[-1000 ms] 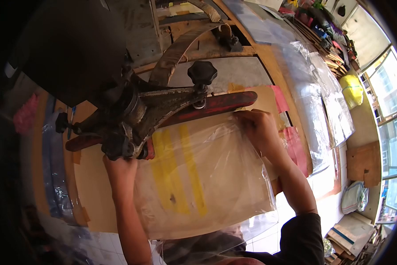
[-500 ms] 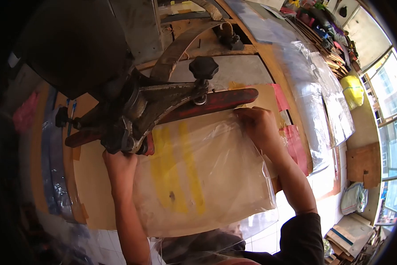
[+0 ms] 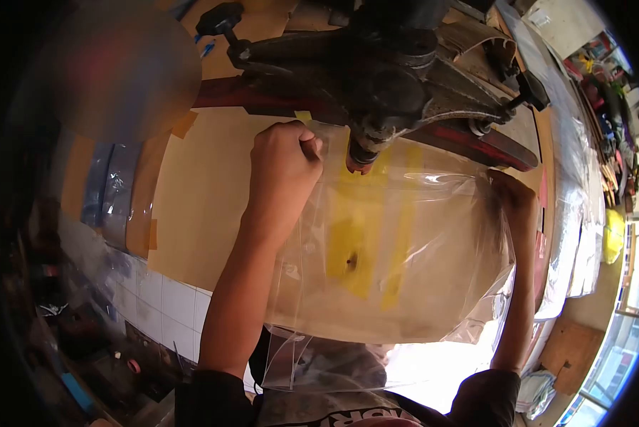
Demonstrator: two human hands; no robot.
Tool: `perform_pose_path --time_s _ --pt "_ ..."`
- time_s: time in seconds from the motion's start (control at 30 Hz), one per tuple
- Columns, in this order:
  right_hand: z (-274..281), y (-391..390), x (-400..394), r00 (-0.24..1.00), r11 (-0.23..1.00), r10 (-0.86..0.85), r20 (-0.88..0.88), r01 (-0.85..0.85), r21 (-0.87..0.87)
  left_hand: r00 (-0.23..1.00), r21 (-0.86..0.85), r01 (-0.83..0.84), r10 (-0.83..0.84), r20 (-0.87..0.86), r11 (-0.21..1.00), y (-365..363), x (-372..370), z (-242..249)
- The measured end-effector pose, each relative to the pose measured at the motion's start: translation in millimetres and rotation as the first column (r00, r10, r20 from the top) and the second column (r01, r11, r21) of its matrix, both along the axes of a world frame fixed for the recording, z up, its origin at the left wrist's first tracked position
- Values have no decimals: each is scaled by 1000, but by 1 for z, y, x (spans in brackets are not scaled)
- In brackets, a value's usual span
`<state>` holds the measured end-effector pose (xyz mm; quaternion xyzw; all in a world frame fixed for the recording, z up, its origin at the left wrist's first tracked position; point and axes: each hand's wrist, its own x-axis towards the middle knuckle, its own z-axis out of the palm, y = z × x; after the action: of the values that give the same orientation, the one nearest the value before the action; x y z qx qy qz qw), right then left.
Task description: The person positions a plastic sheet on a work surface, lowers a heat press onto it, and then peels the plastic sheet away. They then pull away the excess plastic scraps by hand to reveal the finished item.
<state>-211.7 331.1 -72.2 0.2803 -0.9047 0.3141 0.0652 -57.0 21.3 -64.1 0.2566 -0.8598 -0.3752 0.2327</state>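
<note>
A clear plastic sheet (image 3: pixel 440 228) lies over brown board (image 3: pixel 198 192) marked with yellow strips (image 3: pixel 348 249). My left hand (image 3: pixel 285 153) is closed at the sheet's upper left corner, below the long dark red bar (image 3: pixel 305 107). At the sheet's upper right, my right hand (image 3: pixel 513 193) has its fingers pinched on the plastic edge, just under the bar's right end. Between my hands, the dark metal machine head (image 3: pixel 387 92) reaches down over the sheet. The plastic hangs past the board's near edge.
Black star-shaped knobs (image 3: pixel 220 19) stick out from the machine's arms. Stacked plastic sheets (image 3: pixel 572 213) lie along the right side. A yellow bag (image 3: pixel 613 235) and a brown board (image 3: pixel 568 352) are farther right. White tiles (image 3: pixel 170 302) show at the lower left.
The view has shifted, so the machine and board appear farther right. My left hand has come out from under the machine head and now shows fully, left of it. My right hand remains at the sheet's right edge.
</note>
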Motion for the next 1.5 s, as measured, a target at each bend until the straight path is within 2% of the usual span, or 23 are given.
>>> perform_pose_path --time_s 0.17,0.5,0.6,0.8,1.0,1.07,1.17,1.2,1.4,1.5 --pt "0 -1 0 998 999 -28 55 26 32 997 -9 25 -26 -73 1000 -5 1 -6" --pt "-4 3 -4 999 1000 21 36 -21 10 999 -9 1 -2 -42 1000 -4 2 0" --pt "-3 3 -3 997 1000 11 76 -12 20 998 -5 4 -4 -71 1000 -4 2 -1" --pt "-9 9 -9 996 999 47 69 -46 -23 998 -10 -4 4 -57 1000 -3 1 -2" --pt "-5 5 -3 998 1000 7 65 -5 -24 998 -6 4 -4 -63 1000 -3 1 -3" --pt "-6 3 -4 999 996 44 25 -42 -78 998 -51 -7 4 -64 999 -4 1 -6" --pt "2 -1 4 997 998 -41 61 43 -38 999 -29 4 -5 -50 1000 0 0 1" --pt "3 -3 5 1000 998 -24 5 24 -65 999 -25 -4 3 -35 1000 1 0 3" --pt "1 -2 6 996 987 -87 14 88 -132 999 -97 11 -7 46 995 7 0 12" --pt "5 -2 8 995 982 -101 14 102 -157 1000 -97 27 -26 8 995 9 -1 11"
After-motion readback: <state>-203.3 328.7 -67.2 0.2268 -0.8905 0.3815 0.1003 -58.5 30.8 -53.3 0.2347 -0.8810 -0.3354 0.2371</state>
